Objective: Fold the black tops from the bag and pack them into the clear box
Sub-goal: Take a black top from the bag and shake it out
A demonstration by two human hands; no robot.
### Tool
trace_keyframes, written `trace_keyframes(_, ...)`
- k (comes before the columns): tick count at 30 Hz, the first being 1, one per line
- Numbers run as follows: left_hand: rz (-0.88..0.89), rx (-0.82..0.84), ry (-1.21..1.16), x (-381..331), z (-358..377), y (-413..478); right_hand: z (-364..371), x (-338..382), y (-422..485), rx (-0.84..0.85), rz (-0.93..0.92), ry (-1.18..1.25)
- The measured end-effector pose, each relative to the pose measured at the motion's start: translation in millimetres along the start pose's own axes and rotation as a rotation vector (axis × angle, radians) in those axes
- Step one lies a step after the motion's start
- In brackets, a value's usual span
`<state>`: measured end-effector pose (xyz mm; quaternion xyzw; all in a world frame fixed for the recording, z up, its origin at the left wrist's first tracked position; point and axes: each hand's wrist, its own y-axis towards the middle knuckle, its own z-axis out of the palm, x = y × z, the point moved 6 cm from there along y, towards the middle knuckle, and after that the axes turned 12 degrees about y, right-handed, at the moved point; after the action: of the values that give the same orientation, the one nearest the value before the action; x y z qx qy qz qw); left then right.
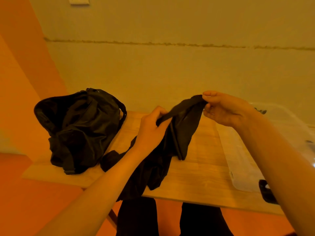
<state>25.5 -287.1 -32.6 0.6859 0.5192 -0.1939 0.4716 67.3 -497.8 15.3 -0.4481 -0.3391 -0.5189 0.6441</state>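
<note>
Spanning left grip (151,130), right grip (225,108): top (183,132)

The bag (80,126) sits big and slumped on the left end of the table (201,174) and fills it almost to the near edge. The clear box (228,155) takes up the right end, and its walls stand up from the wood. Between them the black top (180,130) hangs from the left hand (151,128) and the right hand (223,108) and blocks the middle. Bare wood shows between the top and the box — a hand could pass there. A small dark thing (266,191) sits by the box's near corner.
</note>
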Motion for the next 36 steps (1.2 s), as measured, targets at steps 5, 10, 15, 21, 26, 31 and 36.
trace_keyframes(5,0.039,0.245,0.183,13.5,-7.6,-22.6,13.4,-6.1,1.7,-0.037,-0.120,0.117)
trace_keyframes(10,0.146,0.516,0.276,22.2,-12.7,-42.4,30.3,-14.9,-1.6,-0.039,-0.139,0.251)
trace_keyframes(15,0.153,0.614,0.365,25.2,-15.4,-50.9,45.3,-24.7,-11.5,0.011,0.182,0.219)
trace_keyframes(21,-0.216,0.512,0.413,46.1,-12.2,-42.0,52.2,-22.1,-18.6,0.050,0.254,-0.256)
trace_keyframes(26,-0.256,0.346,0.561,58.8,-17.6,-26.1,60.2,8.3,-13.5,0.145,-0.116,-0.187)
trace_keyframes(31,-0.334,-0.262,0.577,53.6,-60.7,-16.9,60.0,20.6,-17.4,0.178,-0.243,0.034)
trace_keyframes(36,-0.261,-0.652,0.522,30.1,-110.9,-13.1,58.7,30.0,-18.9,0.225,-0.296,0.235)
